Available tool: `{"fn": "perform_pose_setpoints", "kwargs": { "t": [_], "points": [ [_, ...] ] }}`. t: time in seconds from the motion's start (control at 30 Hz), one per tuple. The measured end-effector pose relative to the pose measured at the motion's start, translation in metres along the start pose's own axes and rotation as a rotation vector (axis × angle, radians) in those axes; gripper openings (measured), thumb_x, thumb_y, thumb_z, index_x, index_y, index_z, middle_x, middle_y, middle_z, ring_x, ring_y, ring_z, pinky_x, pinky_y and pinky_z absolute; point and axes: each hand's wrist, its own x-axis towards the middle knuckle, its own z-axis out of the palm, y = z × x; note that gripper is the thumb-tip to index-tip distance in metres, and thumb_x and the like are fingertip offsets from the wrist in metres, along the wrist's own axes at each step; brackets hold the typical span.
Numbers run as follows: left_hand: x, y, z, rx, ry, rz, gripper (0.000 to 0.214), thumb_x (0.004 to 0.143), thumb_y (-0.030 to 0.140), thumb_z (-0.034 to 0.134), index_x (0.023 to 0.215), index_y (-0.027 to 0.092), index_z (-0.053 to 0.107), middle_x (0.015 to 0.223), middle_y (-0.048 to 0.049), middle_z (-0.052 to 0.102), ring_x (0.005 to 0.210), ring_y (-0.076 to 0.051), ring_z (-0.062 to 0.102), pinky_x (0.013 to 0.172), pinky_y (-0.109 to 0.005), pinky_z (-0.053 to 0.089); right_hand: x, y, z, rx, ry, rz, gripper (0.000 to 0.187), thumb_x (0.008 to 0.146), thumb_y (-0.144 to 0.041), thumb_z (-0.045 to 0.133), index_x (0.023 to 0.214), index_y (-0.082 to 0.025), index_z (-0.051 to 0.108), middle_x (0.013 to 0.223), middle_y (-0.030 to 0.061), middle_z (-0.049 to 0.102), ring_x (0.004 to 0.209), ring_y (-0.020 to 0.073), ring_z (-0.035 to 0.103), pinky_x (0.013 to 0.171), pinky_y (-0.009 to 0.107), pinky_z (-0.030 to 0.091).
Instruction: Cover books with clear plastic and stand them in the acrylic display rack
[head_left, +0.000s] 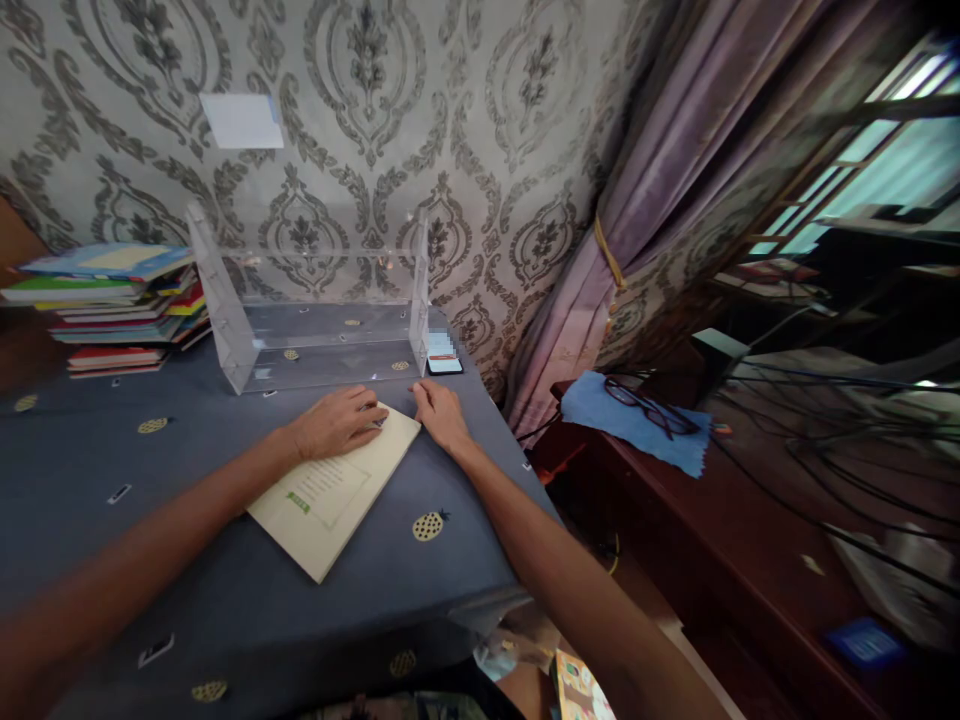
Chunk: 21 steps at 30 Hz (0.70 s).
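A cream-coloured book [337, 490] lies flat on the blue-grey tablecloth [112, 560], turned at an angle. My left hand [339, 420] rests on the book's far end, fingers curled over its top edge. My right hand [439, 412] touches the book's far right corner, fingers bent down against the cloth. Just behind both hands stands a clear acrylic rack [315, 320] with nothing in it.
A stack of colourful books [112, 305] sits at the back left. A phone [444, 360] lies beside the rack's right wall. To the right, a lower wooden desk [750, 560] holds glasses [649, 405] on a blue cloth, plus cables. The table's right edge is near my right arm.
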Motion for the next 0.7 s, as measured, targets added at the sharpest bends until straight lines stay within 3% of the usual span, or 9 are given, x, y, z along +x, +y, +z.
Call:
{"fn": "perform_pose_setpoints", "kwargs": {
  "t": [0.1, 0.17, 0.23, 0.33, 0.57, 0.7],
  "points": [
    [0.006, 0.027, -0.006, 0.110, -0.068, -0.186, 0.035, 0.103, 0.032, 0.036, 0.110, 0.016, 0.066, 0.108, -0.0131, 0.063, 0.103, -0.027, 0.057, 0.092, -0.042, 0.048, 0.000, -0.002, 0.000, 0.010, -0.010, -0.017, 0.035, 0.103, -0.033, 0.041, 0.092, -0.020, 0.071, 0.062, 0.0025, 0.067, 0.070, 0.0217, 0.067, 0.075, 0.030, 0.046],
    [0.012, 0.051, -0.007, 0.166, -0.076, -0.315, 0.037, 0.102, 0.041, 0.040, 0.105, 0.014, 0.066, 0.109, -0.0149, 0.063, 0.106, -0.030, 0.057, 0.092, -0.043, 0.049, 0.001, -0.002, -0.001, 0.028, -0.015, -0.019, 0.036, 0.104, -0.035, 0.042, 0.091, -0.020, 0.072, 0.063, 0.0033, 0.068, 0.073, 0.0226, 0.068, 0.078, 0.031, 0.047],
    [0.020, 0.073, -0.008, 0.202, -0.097, -0.414, 0.042, 0.099, 0.050, 0.047, 0.107, 0.013, 0.066, 0.111, -0.0174, 0.064, 0.109, -0.033, 0.057, 0.089, -0.043, 0.050, 0.000, 0.000, -0.001, 0.049, -0.013, -0.016, 0.037, 0.104, -0.036, 0.042, 0.091, -0.020, 0.073, 0.063, 0.0029, 0.069, 0.073, 0.0222, 0.068, 0.080, 0.031, 0.047],
    [0.031, 0.096, -0.012, 0.224, -0.180, -0.500, 0.041, 0.098, 0.044, 0.051, 0.113, 0.008, 0.064, 0.114, -0.0212, 0.063, 0.110, -0.035, 0.058, 0.083, -0.043, 0.052, -0.002, 0.003, -0.001, 0.079, 0.005, -0.012, 0.037, 0.104, -0.033, 0.041, 0.091, -0.019, 0.073, 0.063, 0.0018, 0.069, 0.071, 0.0200, 0.067, 0.079, 0.030, 0.048],
    [0.041, 0.108, -0.017, 0.229, -0.277, -0.567, 0.036, 0.099, 0.032, 0.045, 0.115, 0.006, 0.065, 0.115, -0.0228, 0.064, 0.113, -0.035, 0.059, 0.080, -0.042, 0.054, -0.007, 0.012, -0.002, 0.372, 0.051, 0.024, 0.033, 0.102, -0.028, 0.041, 0.101, -0.015, 0.071, 0.069, 0.0017, 0.073, 0.066, 0.0153, 0.067, 0.071, 0.026, 0.052],
    [0.043, 0.106, -0.018, 0.229, -0.288, -0.563, 0.037, 0.100, 0.031, 0.042, 0.112, 0.007, 0.067, 0.112, -0.0214, 0.067, 0.111, -0.034, 0.062, 0.080, -0.042, 0.054, -0.006, 0.010, -0.004, 0.388, 0.098, 0.038, 0.031, 0.102, -0.028, 0.043, 0.102, -0.017, 0.072, 0.072, 0.0022, 0.074, 0.070, 0.0158, 0.069, 0.073, 0.026, 0.052]
  ]
}}
